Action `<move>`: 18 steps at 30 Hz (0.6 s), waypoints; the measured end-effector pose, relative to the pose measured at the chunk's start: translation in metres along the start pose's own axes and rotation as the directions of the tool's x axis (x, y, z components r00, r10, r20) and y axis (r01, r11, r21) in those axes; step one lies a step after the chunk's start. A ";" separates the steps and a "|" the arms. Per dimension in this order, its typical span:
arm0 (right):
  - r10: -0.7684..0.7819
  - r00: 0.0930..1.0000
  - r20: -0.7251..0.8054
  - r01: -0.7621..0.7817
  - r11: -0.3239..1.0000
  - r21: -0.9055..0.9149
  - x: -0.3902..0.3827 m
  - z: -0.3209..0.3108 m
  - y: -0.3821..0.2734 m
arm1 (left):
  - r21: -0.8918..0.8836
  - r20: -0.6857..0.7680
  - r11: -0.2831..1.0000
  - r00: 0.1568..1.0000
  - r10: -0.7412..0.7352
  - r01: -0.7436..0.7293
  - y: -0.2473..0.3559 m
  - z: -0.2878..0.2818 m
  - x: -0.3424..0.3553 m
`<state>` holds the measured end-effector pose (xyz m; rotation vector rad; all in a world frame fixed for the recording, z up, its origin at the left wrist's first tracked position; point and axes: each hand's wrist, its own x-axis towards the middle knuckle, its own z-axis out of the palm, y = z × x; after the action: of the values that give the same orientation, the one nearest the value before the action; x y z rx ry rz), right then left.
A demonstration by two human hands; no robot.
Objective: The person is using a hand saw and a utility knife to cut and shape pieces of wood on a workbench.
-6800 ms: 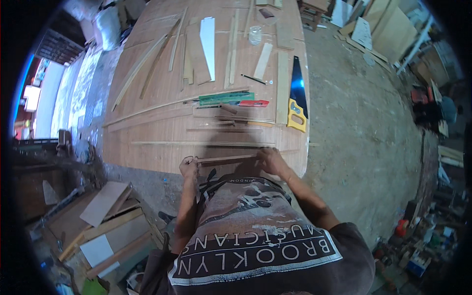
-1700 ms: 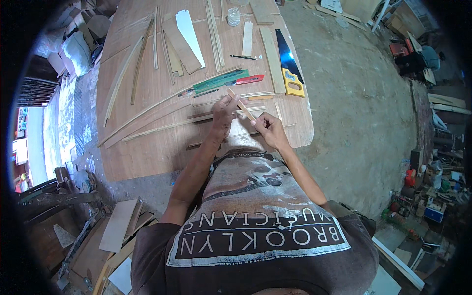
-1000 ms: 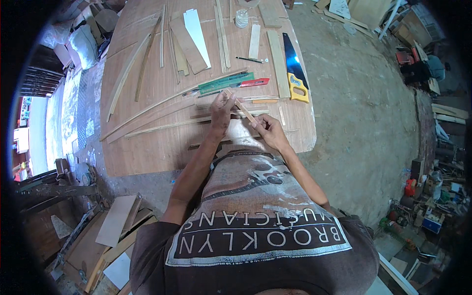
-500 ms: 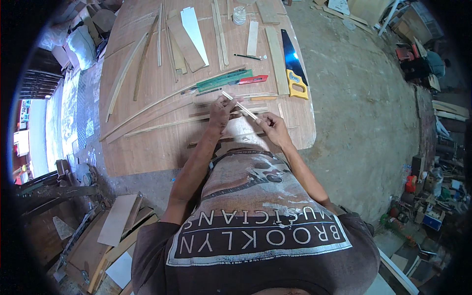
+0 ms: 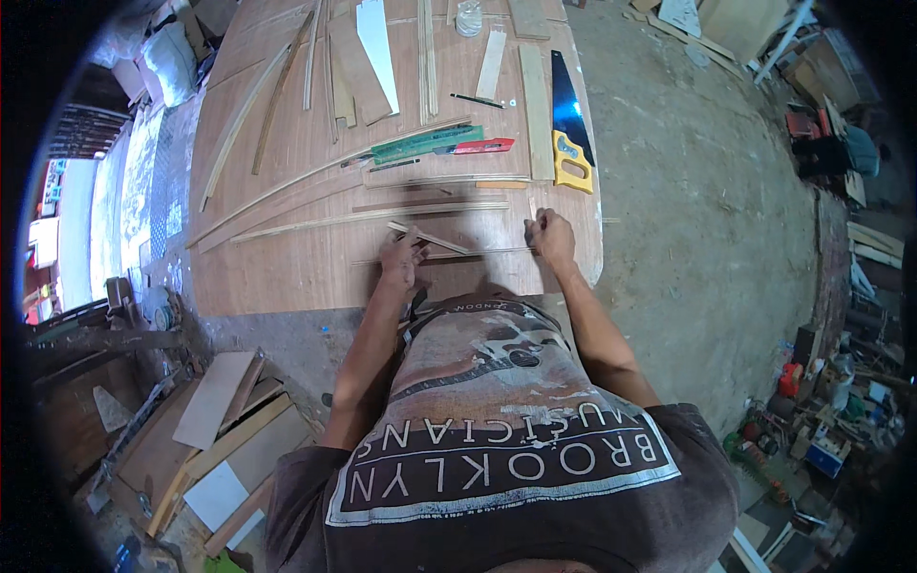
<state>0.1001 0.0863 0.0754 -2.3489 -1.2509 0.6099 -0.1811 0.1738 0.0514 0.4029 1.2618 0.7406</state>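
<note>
While a wood-topped worktable (image 5: 296,277) spreads beneath and beyond both hands, stacked boards (image 5: 234,452) lie well to the left of the left hand (image 5: 402,260), and concrete floor (image 5: 688,220) runs out past the right hand (image 5: 553,238) toward a cluttered heap (image 5: 826,458) at the far right. Counted across the tabletop, all beyond the hands: one white board (image 5: 376,57), one dark pencil-like stick (image 5: 394,165), one flat green piece (image 5: 425,144), one clear jar (image 5: 468,19), a second dark stick (image 5: 477,101), one red utility knife (image 5: 482,146) and one yellow-handled handsaw (image 5: 572,124). The left hand, fingers drawn nearly together, holds one thin wooden strip (image 5: 439,242), which slants rightward from it and ends between the hands. The right hand's fingers are curled just beside a short pale strip (image 5: 533,203); whether they grip it, I cannot tell.
</note>
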 end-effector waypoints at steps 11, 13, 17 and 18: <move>-0.327 0.943 0.058 0.332 0.924 -0.189 0.048 0.005 0.008 | -0.135 -0.205 0.978 0.970 0.129 -0.159 -0.013 -0.036 -0.023; -0.499 0.867 -0.007 0.493 0.858 -0.146 0.057 0.010 -0.003 | -0.160 -0.209 0.974 0.970 0.125 -0.160 -0.016 -0.035 -0.028; -0.573 0.764 0.296 0.626 0.769 -0.129 0.069 0.036 -0.033 | -0.101 -0.249 0.982 0.960 0.130 -0.160 -0.013 -0.029 -0.032; -0.583 0.756 0.298 0.635 0.763 -0.119 0.067 0.042 -0.040 | -0.102 -0.261 0.980 0.955 0.137 -0.169 -0.012 -0.029 -0.033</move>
<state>0.0841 0.1693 0.0502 -1.8516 -2.1710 0.5621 -0.2092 0.1387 0.0590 0.3143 1.4261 1.0222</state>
